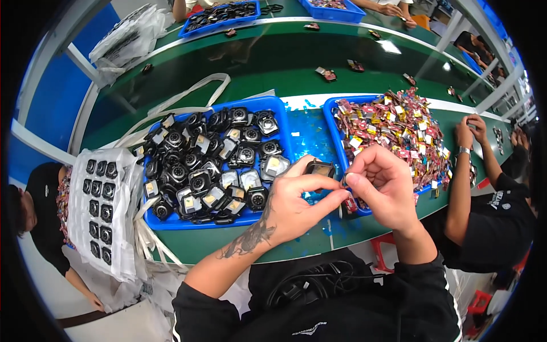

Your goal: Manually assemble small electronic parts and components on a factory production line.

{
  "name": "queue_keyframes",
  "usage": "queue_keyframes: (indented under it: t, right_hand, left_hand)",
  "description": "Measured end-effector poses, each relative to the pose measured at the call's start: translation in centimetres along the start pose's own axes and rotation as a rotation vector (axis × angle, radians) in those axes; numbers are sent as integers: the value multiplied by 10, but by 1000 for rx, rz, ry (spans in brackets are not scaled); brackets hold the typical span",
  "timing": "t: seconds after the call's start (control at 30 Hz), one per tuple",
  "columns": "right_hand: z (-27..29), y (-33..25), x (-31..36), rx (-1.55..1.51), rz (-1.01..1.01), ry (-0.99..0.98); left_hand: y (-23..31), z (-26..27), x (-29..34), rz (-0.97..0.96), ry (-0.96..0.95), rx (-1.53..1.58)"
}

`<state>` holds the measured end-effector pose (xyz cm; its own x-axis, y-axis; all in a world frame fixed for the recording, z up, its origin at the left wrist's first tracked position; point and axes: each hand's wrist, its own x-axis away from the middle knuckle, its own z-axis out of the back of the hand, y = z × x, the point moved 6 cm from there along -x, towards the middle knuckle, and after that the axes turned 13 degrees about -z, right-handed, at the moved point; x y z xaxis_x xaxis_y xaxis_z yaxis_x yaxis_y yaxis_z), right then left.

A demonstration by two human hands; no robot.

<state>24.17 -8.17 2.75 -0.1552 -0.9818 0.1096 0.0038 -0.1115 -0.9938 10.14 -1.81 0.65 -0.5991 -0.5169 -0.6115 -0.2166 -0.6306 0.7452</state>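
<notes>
My left hand [293, 199] is closed around a dark square smartwatch case [321, 169], gripped near the fingertips. Close against it, my right hand [390, 188] pinches with thumb and forefinger; whatever lies between them is too small to make out. A small red and silver part [349, 204] shows just under my left thumb tip. Left of my hands, a blue tray [182, 224] is heaped with black watch cases [199, 182], some showing round sensor backs, others pale inner parts. To the right stands another blue tray [333, 132], piled with small red, yellow and silver electronic parts [393, 122].
A white-wrapped sheet of watch cases [99, 205] stands at the left. Behind the trays, a green conveyor belt [273, 62] carries scattered small parts. Co-workers sit at the right [484, 211] and left [43, 216]; more blue bins [219, 17] stand across the belt.
</notes>
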Motion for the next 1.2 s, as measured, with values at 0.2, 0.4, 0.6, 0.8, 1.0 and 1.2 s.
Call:
queue_keyframes:
  t: [0.2, 0.4, 0.6, 0.8, 1.0, 1.2]
  right_hand:
    - [-9, -1, -6, 302, 262, 117]
    - [-21, -15, -1, 661, 382, 230]
    - [-32, -17, 5, 908, 651, 348]
    - [-26, -11, 13, 592, 375, 150]
    - [-12, -3, -12, 439, 103, 91]
    - [-10, 23, -13, -246, 14, -157]
  left_hand:
    - [-11, 5, 7, 220, 21, 143]
    - [-20, 5, 12, 280, 62, 210]
    - [-26, 3, 13, 349, 28, 284]
    - [-27, 8, 11, 388, 179, 406]
    - [-30, 6, 13, 475, 143, 716]
    - [-24, -6, 14, 462, -9, 817]
